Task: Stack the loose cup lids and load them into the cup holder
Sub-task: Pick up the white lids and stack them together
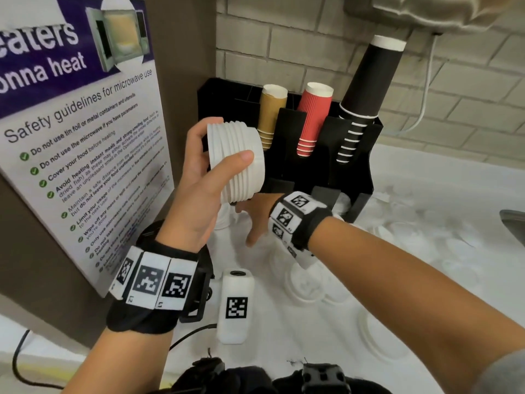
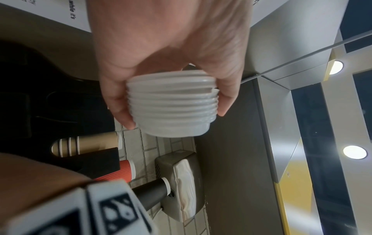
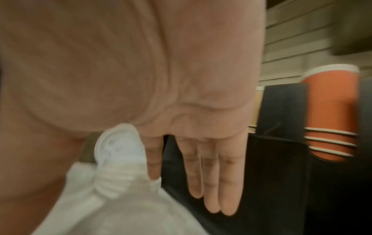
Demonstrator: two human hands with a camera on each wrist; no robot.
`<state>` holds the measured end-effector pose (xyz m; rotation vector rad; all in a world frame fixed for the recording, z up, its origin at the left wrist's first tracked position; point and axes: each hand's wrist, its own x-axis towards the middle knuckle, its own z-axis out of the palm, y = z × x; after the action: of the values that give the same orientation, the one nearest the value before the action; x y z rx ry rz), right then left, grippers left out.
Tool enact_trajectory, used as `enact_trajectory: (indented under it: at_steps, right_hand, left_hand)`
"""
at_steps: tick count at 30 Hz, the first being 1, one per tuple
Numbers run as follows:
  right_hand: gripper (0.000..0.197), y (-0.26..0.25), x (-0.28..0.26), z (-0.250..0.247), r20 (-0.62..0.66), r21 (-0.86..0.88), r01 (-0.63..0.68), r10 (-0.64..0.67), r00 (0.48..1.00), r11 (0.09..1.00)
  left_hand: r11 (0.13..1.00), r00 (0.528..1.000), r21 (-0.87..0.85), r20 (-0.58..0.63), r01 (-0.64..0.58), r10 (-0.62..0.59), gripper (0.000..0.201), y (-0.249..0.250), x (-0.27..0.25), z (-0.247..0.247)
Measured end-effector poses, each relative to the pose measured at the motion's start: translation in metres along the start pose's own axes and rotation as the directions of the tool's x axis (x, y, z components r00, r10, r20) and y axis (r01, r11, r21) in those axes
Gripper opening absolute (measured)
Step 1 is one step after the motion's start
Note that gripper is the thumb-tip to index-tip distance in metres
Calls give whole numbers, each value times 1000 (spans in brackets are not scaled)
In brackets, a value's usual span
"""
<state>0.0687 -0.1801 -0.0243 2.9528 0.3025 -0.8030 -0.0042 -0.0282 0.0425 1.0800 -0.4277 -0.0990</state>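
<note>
My left hand (image 1: 230,139) grips a sideways stack of several white cup lids (image 1: 241,172), raised in front of the left end of the black cup holder (image 1: 355,166). In the left wrist view the thumb and fingers clasp the lid stack (image 2: 171,98) from both sides. My right hand (image 1: 245,224) reaches low under that stack, toward the holder's bottom left. Its fingers (image 3: 213,182) are straight, and the index finger touches a small pile of white lids (image 3: 118,159) on the counter. Loose lids (image 1: 306,282) lie scattered on the white counter.
The holder carries brown cups (image 1: 272,109), red cups (image 1: 312,118) and a tall black cup stack (image 1: 366,81). A microwave safety poster (image 1: 79,137) stands on the left. A white marker-tagged device (image 1: 235,302) lies near the front. A sink edge (image 1: 514,223) shows at far right.
</note>
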Motion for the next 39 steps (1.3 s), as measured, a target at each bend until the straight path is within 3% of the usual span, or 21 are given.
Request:
enact_trajectory:
  at_steps: [2,5,9,12,16,18,21,23,25,29,39]
  right_hand:
    - [91,-3,17,7,13,-115,9,-8,1000,993]
    - [69,-5,35,18,33,-254,58,-51,998,965]
    - [67,-4,43,21,24,-251,53,-49,999,967]
    - [73,-6,35,4,-34,-137,26,-31,999,990]
    - [69,5,-16,-35,-254,221,37,21,967,975]
    - [61,18,-48,-49,-327,505,164,12,945,848]
    - [43,31,-90,-44,-455,826,379,97,885,417]
    - [42,32,-108,-33,-552,831,533,117,826,157]
    - [46,30,-119,-22,-636,771,635,73,768,40]
    - [57,24,-127,-14,-709,703,710,-31,704,45]
    - [56,27,-133,-4,-718,694,711,31,696,110]
  left_hand:
    - [1000,1000,1,-10,-6,6,65,-1,0,1]
    - [1000,1000,5,-24,-3,4,65,0,1,2]
    - [1000,999,-5,-37,-7,7,63,2,2,0]
    - [1000,999,-8,-47,-13,13,63,4,2,-2]
    - [999,998,-24,-49,-29,28,61,7,3,-3]
    - [999,999,-18,-45,-30,29,62,6,4,-3]
    - [1000,1000,-12,-24,-10,10,63,1,4,-1]
    - [1000,1000,0,-18,13,-13,64,-4,4,1]
    - [999,999,17,-5,50,-49,64,-9,3,4]
    - [994,993,47,50,104,-106,62,-17,1,11]
    - [993,991,36,55,116,-118,59,-30,3,22]
